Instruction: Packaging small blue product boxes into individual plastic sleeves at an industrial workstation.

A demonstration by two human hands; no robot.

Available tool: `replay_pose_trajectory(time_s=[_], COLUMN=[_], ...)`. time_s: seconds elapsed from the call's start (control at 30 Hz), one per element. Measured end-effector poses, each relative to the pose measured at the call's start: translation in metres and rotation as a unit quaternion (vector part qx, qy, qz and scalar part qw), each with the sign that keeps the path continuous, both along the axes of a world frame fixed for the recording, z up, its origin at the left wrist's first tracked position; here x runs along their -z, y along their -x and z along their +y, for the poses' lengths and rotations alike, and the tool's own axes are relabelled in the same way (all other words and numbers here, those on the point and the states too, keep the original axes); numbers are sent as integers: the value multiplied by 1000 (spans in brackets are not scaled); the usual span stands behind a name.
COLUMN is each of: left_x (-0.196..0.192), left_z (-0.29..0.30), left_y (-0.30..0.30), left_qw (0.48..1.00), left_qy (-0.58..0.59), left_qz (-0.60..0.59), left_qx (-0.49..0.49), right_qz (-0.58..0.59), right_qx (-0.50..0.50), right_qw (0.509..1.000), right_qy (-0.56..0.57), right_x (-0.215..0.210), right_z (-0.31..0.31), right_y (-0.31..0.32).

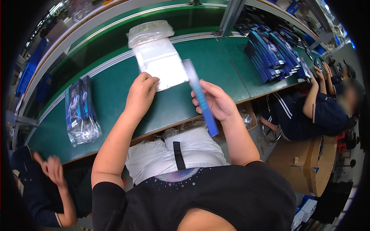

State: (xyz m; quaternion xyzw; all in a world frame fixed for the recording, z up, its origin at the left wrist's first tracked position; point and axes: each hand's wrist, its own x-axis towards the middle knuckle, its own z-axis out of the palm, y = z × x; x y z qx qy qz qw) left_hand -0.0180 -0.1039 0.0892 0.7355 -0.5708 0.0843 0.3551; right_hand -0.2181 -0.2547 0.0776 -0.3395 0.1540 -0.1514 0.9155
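My right hand point(219, 101) grips a slim blue box point(203, 101), seen edge-on and smeared by motion, above the bench's front part. My left hand point(143, 92) has its fingers closed at the lower left corner of a clear plastic bag point(163, 69), the top one of a flat stack on the green bench. The fingertips seem to pinch that corner, partly hidden by the hand itself. Behind the flat bags lies a thicker bundle of clear bags point(150, 32). The box's upper end is close to the bag's right edge.
Bagged blue boxes point(79, 106) lie on the green bench point(111, 90) at left. Piles of blue boxes point(269, 52) stand at right. Co-workers sit at both sides, one with a raised hand point(54, 169). A cardboard carton point(300, 165) stands at lower right.
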Motion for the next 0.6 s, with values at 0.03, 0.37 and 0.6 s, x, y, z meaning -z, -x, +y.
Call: replay_pose_trajectory(time_s=[0.03, 0.37, 0.6], left_x=[-1, -18, -14], left_z=[-1, 6, -2], left_y=[-2, -1, -7], left_qw=[999, 980, 1000], left_qy=[-14, -41, -1], left_qz=[31, -189, 14], left_qx=[9, 34, 12], right_qz=[1, -54, -56], right_qx=[-7, -138, -123], right_qw=[1000, 988, 990], right_qy=[-3, -39, -29], right_x=[-3, 0, -9], right_z=[3, 8, 13], right_y=[-4, -14, -8])
